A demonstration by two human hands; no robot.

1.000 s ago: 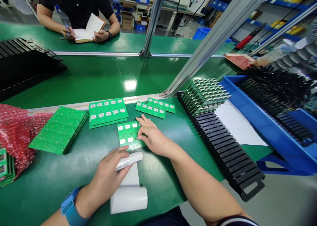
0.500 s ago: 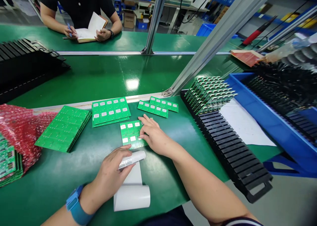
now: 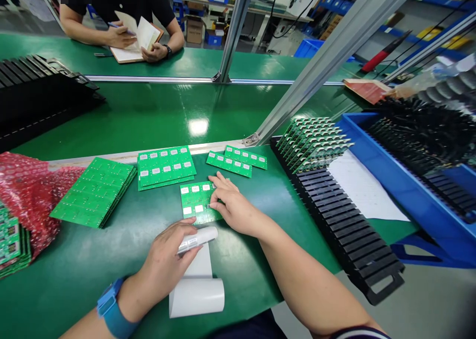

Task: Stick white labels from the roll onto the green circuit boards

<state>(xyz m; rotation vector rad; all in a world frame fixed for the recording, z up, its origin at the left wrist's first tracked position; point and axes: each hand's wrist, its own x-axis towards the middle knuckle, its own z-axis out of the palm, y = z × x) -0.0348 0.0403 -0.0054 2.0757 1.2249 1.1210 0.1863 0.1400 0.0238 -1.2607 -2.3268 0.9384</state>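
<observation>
My left hand [image 3: 169, 250], with a blue strap on its wrist, is closed round a roll of white labels [image 3: 203, 236]. Its backing strip hangs down to a wider curl of white paper [image 3: 199, 297] on the bench. Just beyond lies a green circuit board [image 3: 197, 195] bearing white labels in two rows. Over the board's right side is my right hand [image 3: 232, 205], thumb and index finger drawn together at its surface. Whatever they may pinch is too small to make out, and the hand hides that end of the board.
Labelled boards [image 3: 165, 168] and two narrow board strips [image 3: 228, 164] lie behind. Plain green boards [image 3: 94, 193] and red bubble wrap [image 3: 40, 200] are left. On the right stand a black slotted rack [image 3: 342, 220] holding boards, and a blue bin [image 3: 401, 170]. A person [image 3: 126, 22] sits opposite with a notebook.
My hands stay almost in place at the board and label roll. Across the bench, the person's pen hand has moved up and right over the notebook, where a page is now raised.
</observation>
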